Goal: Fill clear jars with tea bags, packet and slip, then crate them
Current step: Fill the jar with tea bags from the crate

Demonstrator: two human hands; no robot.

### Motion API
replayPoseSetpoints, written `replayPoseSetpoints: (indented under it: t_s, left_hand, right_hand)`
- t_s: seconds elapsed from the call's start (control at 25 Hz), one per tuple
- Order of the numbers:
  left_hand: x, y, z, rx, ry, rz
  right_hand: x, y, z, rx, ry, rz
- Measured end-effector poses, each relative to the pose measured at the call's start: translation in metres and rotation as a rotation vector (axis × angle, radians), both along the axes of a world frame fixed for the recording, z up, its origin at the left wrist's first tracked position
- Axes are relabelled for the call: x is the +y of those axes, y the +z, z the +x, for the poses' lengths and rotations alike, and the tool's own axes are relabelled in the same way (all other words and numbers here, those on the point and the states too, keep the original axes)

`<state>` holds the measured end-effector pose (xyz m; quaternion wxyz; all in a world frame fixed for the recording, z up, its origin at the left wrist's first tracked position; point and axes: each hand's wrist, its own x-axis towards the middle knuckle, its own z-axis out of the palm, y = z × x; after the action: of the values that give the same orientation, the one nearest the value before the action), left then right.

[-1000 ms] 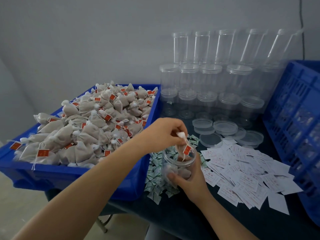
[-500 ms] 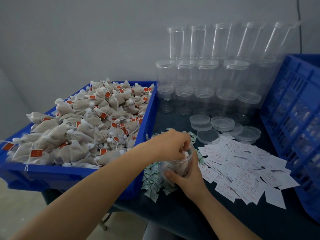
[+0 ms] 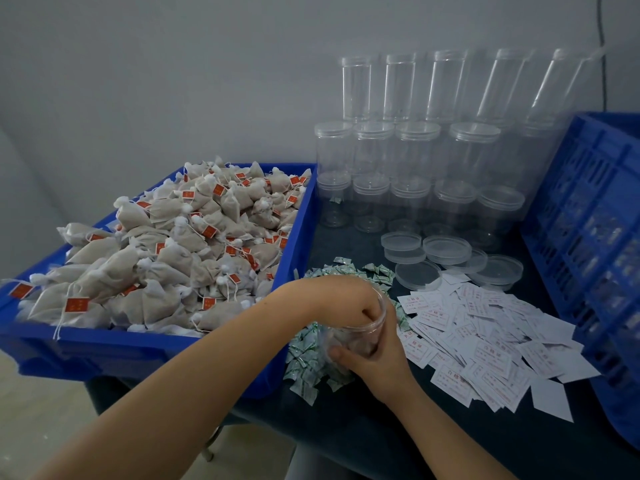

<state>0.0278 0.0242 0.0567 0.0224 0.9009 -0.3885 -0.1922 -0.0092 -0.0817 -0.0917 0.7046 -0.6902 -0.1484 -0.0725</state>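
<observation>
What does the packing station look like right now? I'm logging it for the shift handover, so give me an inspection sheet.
Surface: dark table, mostly covered.
Job's things: open jar in hand; blue bin heaped with tea bags; green-white packets; white slips; stacked empty jars; loose lids; blue crate at right.
Clutter: nothing seen.
Hands: left hand has fingers inside the jar; right hand grips the jar.
Cables: dark cable on wall.
Surroundings: plain grey wall.

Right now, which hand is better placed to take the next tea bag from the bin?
Left. The left hand is at the jar mouth, beside the tea bag bin; the right hand grips the jar.
</observation>
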Motion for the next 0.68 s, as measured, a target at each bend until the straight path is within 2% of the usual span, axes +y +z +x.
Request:
replayPoseSetpoints:
  t_s: [0.16, 0.28, 0.36, 0.48, 0.6, 0.68]
  left_hand:
    - [-0.009, 0.006, 0.004, 0.083, -0.006, 0.156]
    - [-0.012, 0.01, 0.005, 0.105, -0.005, 0.193]
    - [-0.007, 0.015, 0.005, 0.104, 0.02, 0.067]
    - [0.021, 0.028, 0.008, 0.039, 0.131, -0.258]
    - [0.065, 0.032, 0.023, -0.183, 0.311, -0.495]
    - [0.093, 0.024, 0.032, -0.373, 0.489, -0.464]
  right_hand:
    - [0.0, 0.002, 0.0, 0.015, 0.008, 0.007]
    - [-0.001, 0.002, 0.001, 0.013, 0.003, 0.016]
    - [-0.001, 0.002, 0.001, 0.007, 0.001, 0.017]
    - [0.0, -0.001, 0.002, 0.016, 0.003, 0.015]
    - [-0.001, -0.004, 0.001, 0.036, -0.01, 0.01]
    - [-0.002, -0.005, 0.001, 0.033, -0.015, -0.016]
